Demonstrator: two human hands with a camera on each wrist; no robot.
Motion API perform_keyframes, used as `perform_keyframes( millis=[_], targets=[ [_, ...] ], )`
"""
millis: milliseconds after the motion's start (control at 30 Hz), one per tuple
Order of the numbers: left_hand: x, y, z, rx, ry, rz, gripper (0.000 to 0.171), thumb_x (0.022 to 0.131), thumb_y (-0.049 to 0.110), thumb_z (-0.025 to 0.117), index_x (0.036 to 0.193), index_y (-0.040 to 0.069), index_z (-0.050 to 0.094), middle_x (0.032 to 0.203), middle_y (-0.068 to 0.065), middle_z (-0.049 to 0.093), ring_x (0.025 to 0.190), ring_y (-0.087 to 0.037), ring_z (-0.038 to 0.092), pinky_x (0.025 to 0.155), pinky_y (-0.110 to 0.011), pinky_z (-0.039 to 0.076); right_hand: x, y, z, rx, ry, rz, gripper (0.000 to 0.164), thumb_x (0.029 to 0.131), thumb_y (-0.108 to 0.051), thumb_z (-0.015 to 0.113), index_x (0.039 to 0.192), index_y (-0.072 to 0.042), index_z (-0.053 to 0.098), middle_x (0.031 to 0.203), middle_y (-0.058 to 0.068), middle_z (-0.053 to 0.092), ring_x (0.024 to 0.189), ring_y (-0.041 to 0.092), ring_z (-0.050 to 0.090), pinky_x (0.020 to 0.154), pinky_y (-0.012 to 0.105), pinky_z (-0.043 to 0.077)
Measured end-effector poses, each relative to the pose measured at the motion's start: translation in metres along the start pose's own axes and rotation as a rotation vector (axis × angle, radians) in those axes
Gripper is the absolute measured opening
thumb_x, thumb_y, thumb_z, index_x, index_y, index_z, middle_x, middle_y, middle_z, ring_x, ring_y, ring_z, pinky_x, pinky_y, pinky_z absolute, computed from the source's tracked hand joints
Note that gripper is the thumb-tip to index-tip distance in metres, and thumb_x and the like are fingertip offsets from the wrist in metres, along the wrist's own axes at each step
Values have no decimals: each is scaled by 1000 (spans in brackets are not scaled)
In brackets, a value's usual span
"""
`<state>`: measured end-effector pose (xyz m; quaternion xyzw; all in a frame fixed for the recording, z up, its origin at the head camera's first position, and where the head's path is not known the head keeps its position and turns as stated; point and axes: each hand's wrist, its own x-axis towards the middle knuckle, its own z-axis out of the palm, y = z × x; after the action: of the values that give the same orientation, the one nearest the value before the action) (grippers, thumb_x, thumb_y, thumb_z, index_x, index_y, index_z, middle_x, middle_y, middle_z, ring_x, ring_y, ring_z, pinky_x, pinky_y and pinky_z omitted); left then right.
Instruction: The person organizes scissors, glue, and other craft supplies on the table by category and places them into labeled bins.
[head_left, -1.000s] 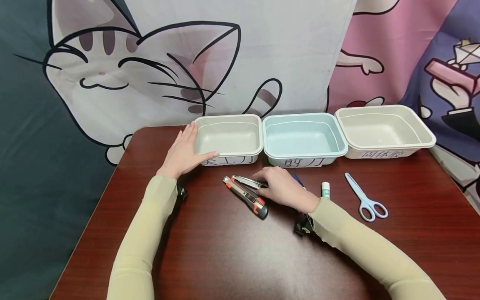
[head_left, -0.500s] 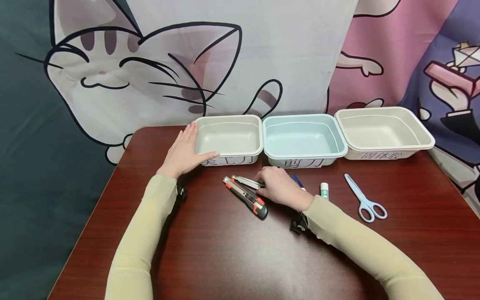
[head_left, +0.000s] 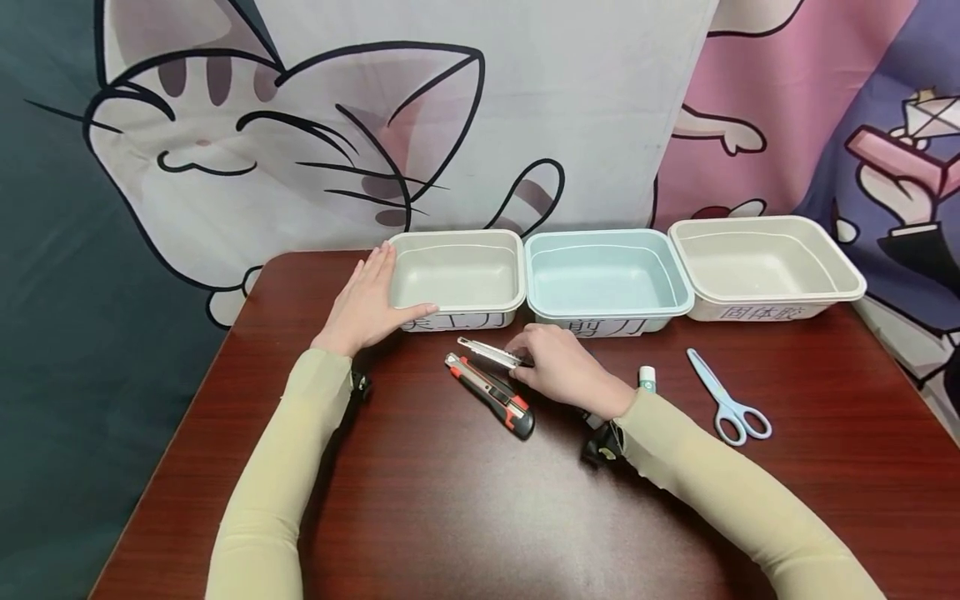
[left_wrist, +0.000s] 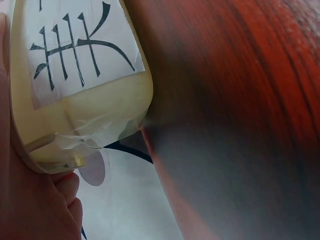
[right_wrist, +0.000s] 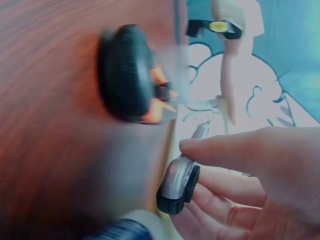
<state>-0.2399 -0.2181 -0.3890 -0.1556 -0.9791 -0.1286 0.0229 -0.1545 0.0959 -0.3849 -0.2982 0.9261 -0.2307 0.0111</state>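
My right hand (head_left: 562,367) pinches a silver utility knife (head_left: 487,352) between thumb and fingers, close over the table. In the right wrist view the black-ended handle of this utility knife (right_wrist: 177,182) sticks out of the grip. A second utility knife (head_left: 491,396), black and orange, lies on the table just in front of it. My left hand (head_left: 367,304) rests on the left end of the beige-green bin (head_left: 457,321), fingers straight along its side and thumb on the front rim. The left wrist view shows the labelled wall of this bin (left_wrist: 100,95) beside the hand.
A light blue bin (head_left: 607,321) and a cream bin (head_left: 765,308) continue the row to the right, each labelled. Blue scissors (head_left: 727,400) and a white-capped glue stick (head_left: 647,377) lie before them. A dark blue cylinder (right_wrist: 122,232) shows low in the right wrist view.
The silver utility knife has come up off its place against the black and orange one, moving slightly away from me in my right hand. My left hand has stayed on the bin.
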Motion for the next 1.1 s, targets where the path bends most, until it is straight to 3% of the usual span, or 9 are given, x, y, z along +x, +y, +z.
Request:
perform_keyframes(
  millis=[200,367,667,867,1100],
  targets=[
    [0,1,0,-14,6,-1,125,82,86,51,161,-1,7,169,-13,5,155,-20,-1,125,-41,3,-3,-5,-20,52,52,-28,18,83,-10,80,101,-12,79,86,-3,66,79,15,61,71,38,50],
    [0,2,1,-20,2,-4,126,82,86,51,161,-1,7,169,-14,5,155,-20,-1,125,-40,2,-4,-9,-35,141,75,-40,21,84,-9,81,104,-11,79,86,-6,67,78,9,64,71,33,52],
    [0,-1,2,-13,11,0,126,82,87,50,161,-1,7,169,-13,4,155,-21,-1,125,-42,4,3,-11,-62,196,146,-42,26,85,-11,82,111,-6,78,91,-3,70,84,14,67,76,38,53],
    [0,-1,1,-16,12,4,125,82,86,51,161,-1,8,169,-13,5,155,-27,5,125,-42,4,18,-7,-77,233,137,-28,27,88,-11,80,115,-7,77,93,0,70,85,15,68,77,40,56],
    [1,-1,1,-2,8,8,126,82,87,51,161,-2,8,169,-14,5,155,-27,5,125,-42,3,50,-6,-100,245,148,-40,27,88,-11,80,114,-4,77,93,4,73,88,17,70,76,35,55]
  ],
)
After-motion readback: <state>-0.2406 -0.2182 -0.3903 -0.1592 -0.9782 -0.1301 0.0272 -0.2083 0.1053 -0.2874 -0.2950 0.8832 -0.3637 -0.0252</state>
